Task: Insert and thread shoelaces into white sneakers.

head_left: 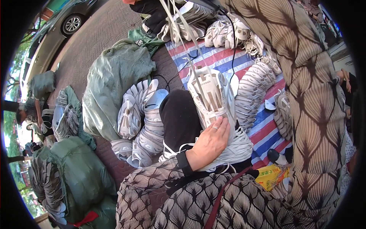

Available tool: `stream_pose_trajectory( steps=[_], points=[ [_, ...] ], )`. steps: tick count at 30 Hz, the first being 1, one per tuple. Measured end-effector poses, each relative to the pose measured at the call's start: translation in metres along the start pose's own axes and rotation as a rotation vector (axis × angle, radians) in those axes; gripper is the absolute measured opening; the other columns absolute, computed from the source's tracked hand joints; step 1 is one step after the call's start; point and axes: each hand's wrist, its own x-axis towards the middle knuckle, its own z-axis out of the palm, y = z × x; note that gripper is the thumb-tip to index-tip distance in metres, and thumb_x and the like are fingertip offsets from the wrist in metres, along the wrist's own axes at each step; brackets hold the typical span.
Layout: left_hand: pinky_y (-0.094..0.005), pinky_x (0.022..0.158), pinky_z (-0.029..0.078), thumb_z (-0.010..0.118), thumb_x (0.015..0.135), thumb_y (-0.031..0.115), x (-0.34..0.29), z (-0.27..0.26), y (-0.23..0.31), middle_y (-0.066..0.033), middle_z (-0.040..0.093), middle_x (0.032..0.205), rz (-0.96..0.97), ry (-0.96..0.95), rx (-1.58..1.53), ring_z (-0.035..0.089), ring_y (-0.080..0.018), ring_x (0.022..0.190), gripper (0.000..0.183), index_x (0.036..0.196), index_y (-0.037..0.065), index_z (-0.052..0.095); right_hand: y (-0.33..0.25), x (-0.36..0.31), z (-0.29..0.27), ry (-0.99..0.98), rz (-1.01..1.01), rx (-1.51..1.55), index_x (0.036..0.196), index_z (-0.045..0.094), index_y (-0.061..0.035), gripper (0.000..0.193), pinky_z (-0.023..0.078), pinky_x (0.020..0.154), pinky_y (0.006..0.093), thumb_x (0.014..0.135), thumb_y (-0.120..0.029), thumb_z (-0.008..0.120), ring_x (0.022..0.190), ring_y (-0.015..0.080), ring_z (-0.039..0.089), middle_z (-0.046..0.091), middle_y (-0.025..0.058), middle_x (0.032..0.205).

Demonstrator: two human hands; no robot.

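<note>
Head view: my left hand [210, 145] rests over the near end of the white shoe upper [211, 93], fingers together, thumb hidden, so I cannot tell whether it pinches; the upper's long axis runs away from me toward stretched laces [187, 26], my right hand unseen

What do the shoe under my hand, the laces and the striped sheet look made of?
Shoe: probably matte synthetic with mesh, judging by its netlike panels.
Laces: likely matte woven textile, flat and draping; weave too fine to see.
Striped sheet: perhaps woven plastic, smooth-looking, with bold tarp-like stripes.
</note>
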Motion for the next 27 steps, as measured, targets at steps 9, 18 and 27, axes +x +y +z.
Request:
stream_pose_trajectory(
  steps=[9, 18, 27],
  points=[
    [-0.0309, 0.089, 0.043, 0.063, 0.088, 0.018, 0.028, -0.049, -0.112, -0.0088, 0.054, 0.115, -0.553, 0.368, -0.855, 0.051, -0.0162, 0.107, 0.029, 0.110, 0.000, 0.055, -0.019, 0.013, 0.014, -0.011, 0.038, -0.322, 0.095, 0.057, -0.0002, 0.025, 0.051, 0.055, 0.0306, 0.094, -0.018, 0.040, 0.061, 0.0206, 0.062, 0.063, 0.0116, 0.077],
    [-0.0318, 0.097, 0.039, 0.039, 0.100, 0.027, 0.058, -0.065, -0.116, -0.0113, 0.065, 0.104, -0.361, 0.229, -1.523, 0.057, -0.0182, 0.104, 0.040, 0.099, -0.003, 0.063, -0.007, 0.006, -0.008, 0.032, 0.084, -0.818, 0.094, 0.058, 0.0006, 0.020, 0.051, 0.055, 0.0288, 0.092, -0.014, 0.045, 0.059, 0.0186, 0.061, 0.063, 0.0105, 0.077],
    [-0.0351, 0.078, 0.045, 0.052, 0.093, 0.018, 0.068, -0.118, -0.116, -0.0095, 0.062, 0.078, -0.040, 0.481, 0.073, 0.057, -0.0232, 0.072, 0.023, 0.085, 0.000, 0.063, 0.129, -0.157, 0.054, -0.328, -0.047, -0.383, 0.098, 0.061, 0.0030, 0.031, 0.051, 0.072, 0.0298, 0.094, -0.024, 0.047, 0.080, 0.0197, 0.063, 0.065, 0.0106, 0.083]
  ],
)
